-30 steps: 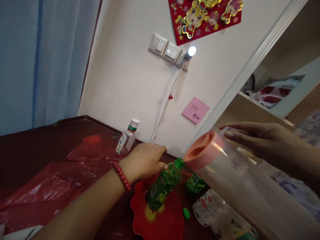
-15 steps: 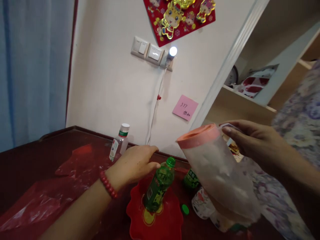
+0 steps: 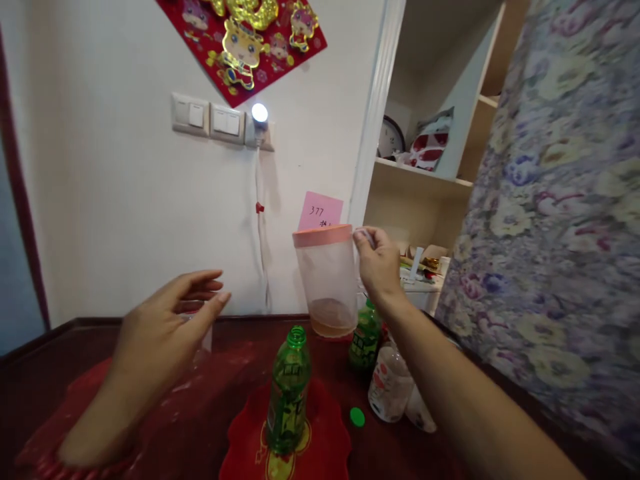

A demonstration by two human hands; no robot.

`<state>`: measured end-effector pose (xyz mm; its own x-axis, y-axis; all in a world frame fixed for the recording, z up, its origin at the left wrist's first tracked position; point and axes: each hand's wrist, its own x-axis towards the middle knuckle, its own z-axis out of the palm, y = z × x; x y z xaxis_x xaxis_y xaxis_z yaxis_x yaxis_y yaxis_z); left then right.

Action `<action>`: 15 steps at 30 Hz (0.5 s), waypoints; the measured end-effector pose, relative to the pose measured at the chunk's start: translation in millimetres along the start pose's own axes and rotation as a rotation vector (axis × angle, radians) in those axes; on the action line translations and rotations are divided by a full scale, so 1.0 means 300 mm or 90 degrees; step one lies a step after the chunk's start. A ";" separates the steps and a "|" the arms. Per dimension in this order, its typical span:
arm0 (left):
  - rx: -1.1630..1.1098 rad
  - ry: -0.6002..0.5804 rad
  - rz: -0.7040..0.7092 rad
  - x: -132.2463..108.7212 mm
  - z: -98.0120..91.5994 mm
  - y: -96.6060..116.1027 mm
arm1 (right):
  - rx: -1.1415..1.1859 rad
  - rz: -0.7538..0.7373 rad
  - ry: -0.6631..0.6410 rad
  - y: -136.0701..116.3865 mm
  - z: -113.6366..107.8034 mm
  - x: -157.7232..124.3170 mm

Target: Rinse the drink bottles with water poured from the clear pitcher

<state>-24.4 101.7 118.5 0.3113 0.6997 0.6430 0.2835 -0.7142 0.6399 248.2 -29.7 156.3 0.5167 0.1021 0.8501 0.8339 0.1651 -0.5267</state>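
My right hand (image 3: 379,263) grips the handle of a frosted plastic pitcher (image 3: 326,280) with a pink rim. The pitcher hangs nearly upright above the table, and a little brownish liquid lies at its bottom. In front of it an uncapped green bottle (image 3: 290,400) stands on a red scalloped tray (image 3: 325,447). To the left, my left hand (image 3: 173,327) is raised with fingers apart, holding nothing. Behind its fingers a clear bottle (image 3: 206,339) is mostly hidden. A green cap (image 3: 357,417) lies right of the tray.
Another green bottle (image 3: 365,340) and a clear printed bottle (image 3: 391,387) stand at the right, partly behind my right arm. Red plastic film (image 3: 90,387) lies on the dark red table (image 3: 170,440). A white cable (image 3: 259,253) hangs down the wall, beside a floral curtain (image 3: 530,233).
The pitcher has swung from a strong tilt to nearly upright and sits farther back. My left hand has drawn away leftward from the green bottle. The view has turned right.
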 end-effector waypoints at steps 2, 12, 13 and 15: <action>-0.045 0.068 -0.050 -0.009 -0.021 0.029 | 0.004 0.030 0.016 0.064 0.044 -0.052; -0.100 0.178 -0.031 -0.022 -0.033 0.017 | 0.034 0.143 0.060 0.310 0.174 -0.328; -0.093 0.181 -0.036 -0.020 -0.036 0.018 | 0.038 0.150 0.064 0.325 0.178 -0.347; -0.083 0.180 -0.043 -0.018 -0.041 0.022 | 0.044 0.161 0.071 0.349 0.183 -0.380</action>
<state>-35.3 93.4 124.4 0.0260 0.7351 0.6774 0.1707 -0.6710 0.7216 265.9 29.8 4.2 0.7281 0.0402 0.6843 0.6624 0.2155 -0.7175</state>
